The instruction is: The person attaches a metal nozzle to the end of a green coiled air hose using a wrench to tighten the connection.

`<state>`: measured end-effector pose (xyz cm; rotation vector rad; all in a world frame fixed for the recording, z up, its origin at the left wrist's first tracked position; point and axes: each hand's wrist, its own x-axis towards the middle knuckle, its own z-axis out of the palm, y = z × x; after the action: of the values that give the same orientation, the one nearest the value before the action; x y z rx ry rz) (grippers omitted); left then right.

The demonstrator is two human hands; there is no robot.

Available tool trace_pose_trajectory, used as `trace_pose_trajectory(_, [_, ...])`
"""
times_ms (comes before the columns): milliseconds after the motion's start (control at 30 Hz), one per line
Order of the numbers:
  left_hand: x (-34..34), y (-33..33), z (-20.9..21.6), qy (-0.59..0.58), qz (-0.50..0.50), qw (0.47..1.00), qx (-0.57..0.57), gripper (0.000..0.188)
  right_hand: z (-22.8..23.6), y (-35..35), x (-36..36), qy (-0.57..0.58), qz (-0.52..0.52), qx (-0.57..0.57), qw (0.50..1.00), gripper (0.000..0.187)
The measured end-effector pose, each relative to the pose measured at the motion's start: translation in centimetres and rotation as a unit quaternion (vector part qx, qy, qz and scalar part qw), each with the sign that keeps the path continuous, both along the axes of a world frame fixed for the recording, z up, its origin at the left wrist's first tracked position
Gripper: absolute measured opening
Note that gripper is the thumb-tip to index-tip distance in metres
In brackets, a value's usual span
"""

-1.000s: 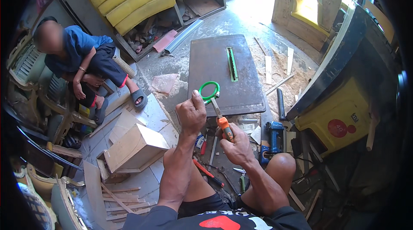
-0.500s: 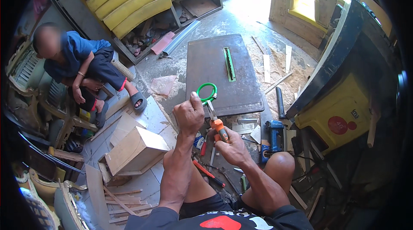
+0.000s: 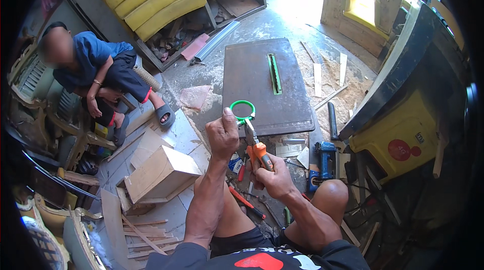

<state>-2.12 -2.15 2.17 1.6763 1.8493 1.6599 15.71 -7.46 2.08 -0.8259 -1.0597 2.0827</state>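
Observation:
My left hand (image 3: 222,136) is raised in front of me, fingers closed on a green wire ring (image 3: 242,110). My right hand (image 3: 272,175) grips the orange handles of a pair of pliers (image 3: 255,144), whose jaws meet the ring at its lower edge. Both hands hover above my bent knees over the floor. Below them lie an orange-handled screwdriver (image 3: 246,202) and other small tools.
A dark metal saw table (image 3: 262,86) with a green slot insert lies ahead on the sawdust-strewn floor. A blue power tool (image 3: 323,161) is by my right knee. A wooden box (image 3: 161,174) sits left. A seated person (image 3: 98,75) is at left; yellow cushions fill a shelf behind.
My hands have stayed together with the ring and pliers, drifting slightly toward me; the right hand has shifted a little on the plier handles. The seated person barely moved.

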Motion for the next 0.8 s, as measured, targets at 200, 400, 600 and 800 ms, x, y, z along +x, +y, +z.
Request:
trace_pose_trajectory(200, [0.8, 0.2, -0.8, -0.122, -0.056, 0.991, -0.018, 0.06, 0.3, -0.2, 0.0, 0.159, 0.005, -0.122, 0.98, 0.029])
trace_pose_trajectory(400, [2.5, 0.4, 0.3, -0.259, -0.08, 0.963, -0.005, 0.058, 0.5, -0.2, 0.4, 0.256, 0.043, -0.173, 0.95, 0.028])
trace_pose_trajectory(600, [3.5, 1.2, -0.4, -0.439, -0.095, 0.893, 0.015, 0.057, -0.6, -0.7, 0.4, 0.389, 0.076, -0.246, 0.885, 0.026])
trace_pose_trajectory(800, [1.9, 1.9, -1.7, -0.398, -0.147, 0.904, -0.042, 0.063, -1.3, -1.0, -0.5, 0.482, 0.106, -0.278, 0.825, 0.024])
